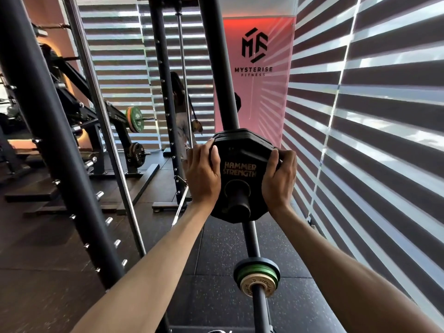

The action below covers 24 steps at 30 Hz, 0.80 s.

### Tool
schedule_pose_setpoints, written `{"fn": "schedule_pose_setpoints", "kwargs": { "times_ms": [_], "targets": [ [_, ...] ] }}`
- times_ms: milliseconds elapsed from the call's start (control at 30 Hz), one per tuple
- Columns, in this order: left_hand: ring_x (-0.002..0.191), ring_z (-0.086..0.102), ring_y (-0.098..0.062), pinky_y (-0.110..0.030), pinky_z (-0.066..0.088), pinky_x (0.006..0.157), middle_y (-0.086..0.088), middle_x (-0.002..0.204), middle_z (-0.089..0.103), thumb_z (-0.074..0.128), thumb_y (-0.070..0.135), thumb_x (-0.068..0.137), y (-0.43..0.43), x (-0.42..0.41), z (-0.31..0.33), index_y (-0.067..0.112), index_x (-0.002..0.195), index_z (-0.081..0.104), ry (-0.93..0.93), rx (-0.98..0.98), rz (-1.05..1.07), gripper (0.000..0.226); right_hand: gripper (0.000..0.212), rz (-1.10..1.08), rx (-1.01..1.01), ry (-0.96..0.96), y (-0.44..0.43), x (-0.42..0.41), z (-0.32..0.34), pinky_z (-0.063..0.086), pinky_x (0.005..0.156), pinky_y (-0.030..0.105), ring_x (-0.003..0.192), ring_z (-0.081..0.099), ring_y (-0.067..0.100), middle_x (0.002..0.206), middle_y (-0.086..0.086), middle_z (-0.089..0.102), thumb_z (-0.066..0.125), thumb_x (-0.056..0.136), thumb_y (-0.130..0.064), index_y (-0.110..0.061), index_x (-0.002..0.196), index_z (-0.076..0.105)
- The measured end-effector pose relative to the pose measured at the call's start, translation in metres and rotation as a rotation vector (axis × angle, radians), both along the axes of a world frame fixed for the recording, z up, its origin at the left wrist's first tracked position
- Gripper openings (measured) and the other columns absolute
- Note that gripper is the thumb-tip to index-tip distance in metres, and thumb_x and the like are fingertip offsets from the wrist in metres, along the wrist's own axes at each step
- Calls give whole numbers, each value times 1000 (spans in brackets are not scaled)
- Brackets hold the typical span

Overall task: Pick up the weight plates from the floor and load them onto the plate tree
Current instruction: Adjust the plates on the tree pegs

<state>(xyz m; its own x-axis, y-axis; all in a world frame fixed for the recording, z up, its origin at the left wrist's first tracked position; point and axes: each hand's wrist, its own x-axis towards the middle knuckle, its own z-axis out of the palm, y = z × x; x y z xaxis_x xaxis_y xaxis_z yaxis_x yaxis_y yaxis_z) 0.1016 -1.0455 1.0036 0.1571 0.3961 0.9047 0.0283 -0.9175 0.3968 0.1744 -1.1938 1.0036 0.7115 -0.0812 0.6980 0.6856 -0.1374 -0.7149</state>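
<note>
- Black rubber weight plate [241, 164], many-sided and lettered "HAMMER STRENGTH" in gold, sits on a dark peg [237, 200] of the plate tree [217, 68], whose black upright post rises behind it.
- Peg end pokes out through the plate's centre hole, toward the camera.
- At least one more black plate edge shows stacked just behind the front plate on the same peg.
- Left hand [204, 174] presses on the plate's left edge, fingers [211, 147] curled over the upper left rim, grasping the plate.
- Right hand [280, 179] holds the plate's right edge, its fingers wrapped round the rim and gripping it.
- Both bare forearms reach up from the bottom corners of the view.
- Lower on the tree, a second peg [263, 306] carries small change plates [258, 276]: a green one behind a pale gold one lettered "ROGUE".
- Speckled black rubber floor [216, 296] lies below.
- Striped window blinds [372, 116] fill the right side, with light between the slats.
- Pink lit panel [257, 75] behind the post reads "MYSTERISE FITNESS".
- To the left stand black rack uprights [48, 140] and a machine loaded with green and orange plates [134, 118].
- Another person [181, 111] stands in the background, partly hidden by the frame.
</note>
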Motion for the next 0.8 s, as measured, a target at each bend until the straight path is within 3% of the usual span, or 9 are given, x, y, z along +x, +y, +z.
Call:
{"fn": "schedule_pose_setpoints", "kwargs": {
  "times_ms": [100,233,300,433,567,700,800],
  "targets": [
    [104,59,-23,-43,49,89,-2,109,63,34,37,108,0,-1,0,12,124,62,-13,4,-57,41,37,35,-3,9,-3,-1,0,44,93,52,98,51,19,100,-4,52,35,101,-44,-11,105,52],
    [122,55,-16,-43,47,100,1,128,62,34,38,107,6,-5,-10,14,132,59,-67,-77,-95,42,38,62,-32,-74,-11,1,-3,37,107,54,122,48,18,127,0,54,37,103,-42,-17,128,50],
    [125,54,-16,-45,47,101,0,130,62,30,43,107,9,-3,-15,14,132,60,-81,-127,-106,49,39,53,-60,-90,-9,3,-2,37,108,53,124,48,17,131,-1,56,35,104,-41,-18,130,52],
    [120,58,-17,-43,50,98,-1,125,64,25,46,107,13,5,-17,14,130,60,-76,-163,-188,53,37,39,-92,-125,-2,8,0,49,90,41,105,61,22,115,1,67,32,104,-34,-15,122,58],
    [115,61,-15,-40,52,95,2,121,66,25,46,106,9,0,-15,14,129,61,-79,-178,-215,53,36,33,-107,-135,-4,9,0,48,75,33,92,65,21,107,1,69,31,104,-33,-17,121,58],
    [115,59,-10,-35,51,97,5,123,64,20,54,104,2,-10,-10,19,130,59,-4,-235,-219,59,39,90,-193,-96,-13,1,7,50,82,41,99,61,20,112,1,66,26,103,-40,-21,122,54],
    [120,56,-12,-37,49,101,3,127,62,27,50,104,1,-16,-1,17,130,58,28,-197,-197,52,40,144,-248,-53,-22,-1,11,46,98,44,116,56,20,127,2,61,28,104,-45,-24,132,50]
  ]
}}
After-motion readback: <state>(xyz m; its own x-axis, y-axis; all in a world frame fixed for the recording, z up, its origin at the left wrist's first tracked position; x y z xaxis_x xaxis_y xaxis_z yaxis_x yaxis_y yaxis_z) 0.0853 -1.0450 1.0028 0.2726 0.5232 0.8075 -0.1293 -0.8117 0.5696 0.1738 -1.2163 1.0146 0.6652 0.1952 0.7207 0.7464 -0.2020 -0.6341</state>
